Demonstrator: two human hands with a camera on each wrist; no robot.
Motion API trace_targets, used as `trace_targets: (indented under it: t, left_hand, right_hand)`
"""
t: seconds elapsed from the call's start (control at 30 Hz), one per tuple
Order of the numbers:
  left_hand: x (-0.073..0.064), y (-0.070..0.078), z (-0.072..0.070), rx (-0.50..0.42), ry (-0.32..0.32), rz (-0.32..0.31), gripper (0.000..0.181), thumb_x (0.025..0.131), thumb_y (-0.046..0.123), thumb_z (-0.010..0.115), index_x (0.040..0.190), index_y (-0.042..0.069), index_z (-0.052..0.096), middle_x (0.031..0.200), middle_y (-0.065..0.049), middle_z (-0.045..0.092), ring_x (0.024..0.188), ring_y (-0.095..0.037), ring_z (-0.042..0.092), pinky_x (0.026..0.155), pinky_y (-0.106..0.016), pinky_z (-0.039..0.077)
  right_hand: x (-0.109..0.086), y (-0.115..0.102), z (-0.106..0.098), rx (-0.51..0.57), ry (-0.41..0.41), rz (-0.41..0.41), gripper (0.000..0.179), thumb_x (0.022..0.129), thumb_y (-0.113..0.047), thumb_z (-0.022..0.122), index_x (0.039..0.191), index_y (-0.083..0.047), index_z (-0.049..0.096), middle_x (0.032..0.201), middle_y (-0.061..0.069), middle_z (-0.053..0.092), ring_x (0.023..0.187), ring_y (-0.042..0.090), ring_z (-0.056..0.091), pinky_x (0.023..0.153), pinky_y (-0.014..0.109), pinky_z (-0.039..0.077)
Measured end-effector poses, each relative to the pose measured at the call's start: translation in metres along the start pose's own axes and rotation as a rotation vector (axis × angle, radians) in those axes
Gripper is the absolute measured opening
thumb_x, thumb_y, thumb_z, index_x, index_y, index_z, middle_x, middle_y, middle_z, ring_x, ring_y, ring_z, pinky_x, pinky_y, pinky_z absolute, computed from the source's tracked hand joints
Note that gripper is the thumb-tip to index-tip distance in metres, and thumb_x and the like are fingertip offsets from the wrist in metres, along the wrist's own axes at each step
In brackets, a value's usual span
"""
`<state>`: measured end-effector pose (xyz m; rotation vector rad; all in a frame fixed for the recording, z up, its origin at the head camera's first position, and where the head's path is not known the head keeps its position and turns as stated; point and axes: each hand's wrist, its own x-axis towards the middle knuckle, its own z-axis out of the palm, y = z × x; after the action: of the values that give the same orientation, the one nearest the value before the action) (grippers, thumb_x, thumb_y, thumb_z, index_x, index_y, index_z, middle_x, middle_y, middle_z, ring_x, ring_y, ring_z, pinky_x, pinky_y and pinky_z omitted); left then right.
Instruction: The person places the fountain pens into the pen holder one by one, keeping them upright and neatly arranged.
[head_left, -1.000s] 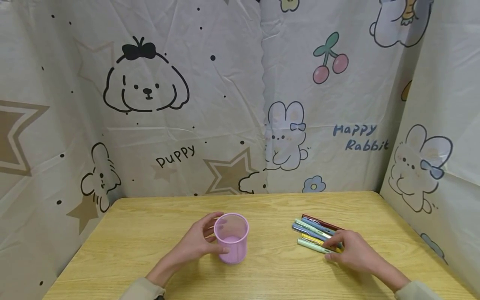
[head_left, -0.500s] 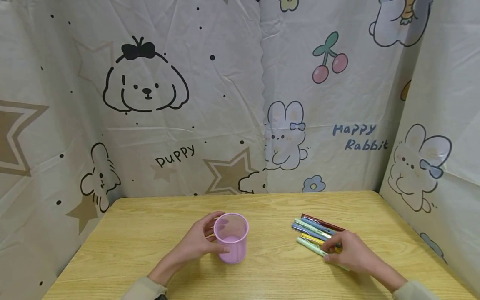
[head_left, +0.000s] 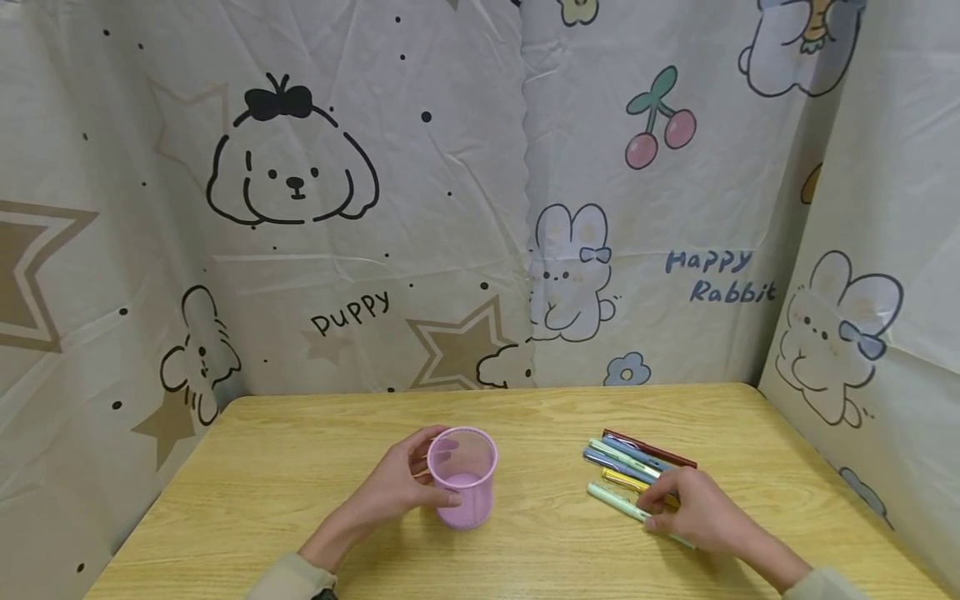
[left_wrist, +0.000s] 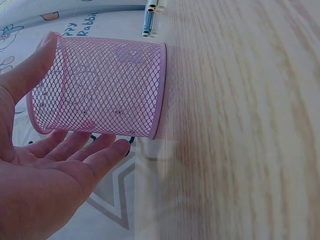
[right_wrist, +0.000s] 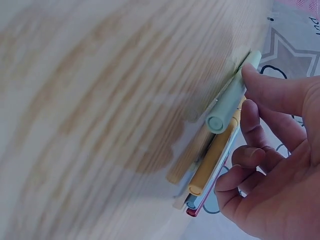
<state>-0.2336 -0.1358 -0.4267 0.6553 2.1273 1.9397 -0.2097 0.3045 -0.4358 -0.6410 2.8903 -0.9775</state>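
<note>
A pink mesh pen holder (head_left: 474,505) stands upright on the table, its inside bare in the head view. My left hand (head_left: 390,482) holds it from the left, thumb at the front near the rim and fingers round the far side; the left wrist view shows the mesh wall (left_wrist: 107,85) between them. On the right, my right hand (head_left: 708,512) pinches a light green pen (head_left: 613,500) between thumb and index finger. That pen (right_wrist: 232,97) lies low over the table, a little apart from a yellow pen (head_left: 621,478); the hand covers part of both.
Behind the yellow pen, several more pens lie side by side: blue ones (head_left: 618,462), another light green one (head_left: 624,452) and a dark red one (head_left: 652,446). A printed cloth (head_left: 465,250) hangs behind the wooden table (head_left: 337,425) and along both sides.
My right hand has drawn the light green pen slightly toward the front left, widening its gap from the yellow pen. The left hand and pen holder stay in place.
</note>
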Motion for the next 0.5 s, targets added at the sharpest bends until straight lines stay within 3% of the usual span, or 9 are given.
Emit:
trace_targets:
  t: [0.27,0.5]
  left_hand:
    - [-0.0005,-0.0003,-0.0003,-0.01,-0.003,0.001,0.093,0.077,-0.005,0.089,0.155,-0.009,0.038,0.149,-0.032,0.05,0.136,-0.049,0.05,0.115,-0.052,0.042]
    - [-0.0007,0.0006,-0.0002,-0.014,-0.009,-0.002,0.093,0.077,-0.005,0.089,0.155,-0.009,0.037,0.149,-0.032,0.049,0.137,-0.05,0.049,0.115,-0.052,0.041]
  right_hand:
    - [-0.0008,-0.001,0.0006,0.017,-0.015,-0.021,0.018,0.079,-0.006,0.091,0.092,-0.013,0.081,0.083,-0.011,0.067,0.079,0.006,0.056,0.07,0.028,0.052]
    - [0.0017,-0.0034,-0.0002,-0.027,-0.021,-0.016,0.021,0.077,-0.01,0.093,0.093,-0.016,0.081,0.092,-0.013,0.074,0.092,0.011,0.065,0.083,0.034,0.058]
